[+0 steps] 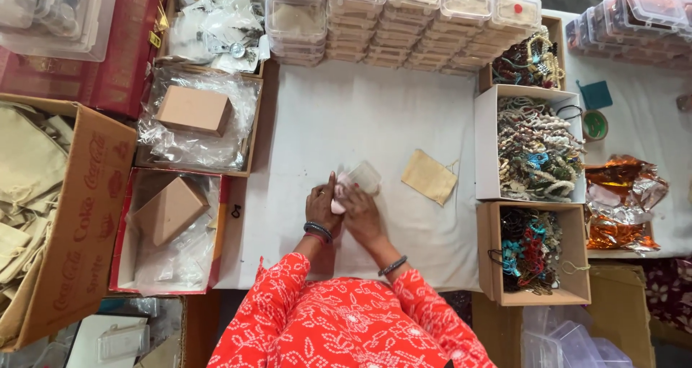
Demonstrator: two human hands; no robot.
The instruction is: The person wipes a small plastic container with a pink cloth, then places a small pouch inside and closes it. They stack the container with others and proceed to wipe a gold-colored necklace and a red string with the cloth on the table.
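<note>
**Small clear box and pink item held at the middle of the counter**

Both hands meet over the white-cloth-covered counter (346,123). The left hand (322,204) and the right hand (360,213) are closed together around a small clear plastic box (364,175) and a soft pale-pink item (339,195), which is pressed between the fingers just below the box. Whether the pink item is going in or already partly inside cannot be told; the box looks tilted and lifted slightly off the cloth.

Judging by how things lie, the packing is well under way but not finished. Just beside the hands, to the right, a flat tan cloth pouch (429,175) lies on the cloth, apart from the box and untouched. At the far edge, stacks of clear lidded plastic boxes (404,15) with tan contents stand in rows, which reads as finished pieces. To the right, an open white cardboard box (537,148) is heaped with mixed beaded strings, and a brown cardboard box (533,253) nearer the person holds more in turquoise, red and dark colours, so plenty of stock looks to be left. To the left, two open trays lined with clear plastic bags each hold a small plain brown carton (194,110), and a large cardboard carton of beige cloth bags (29,173) stands at the edge.
</note>
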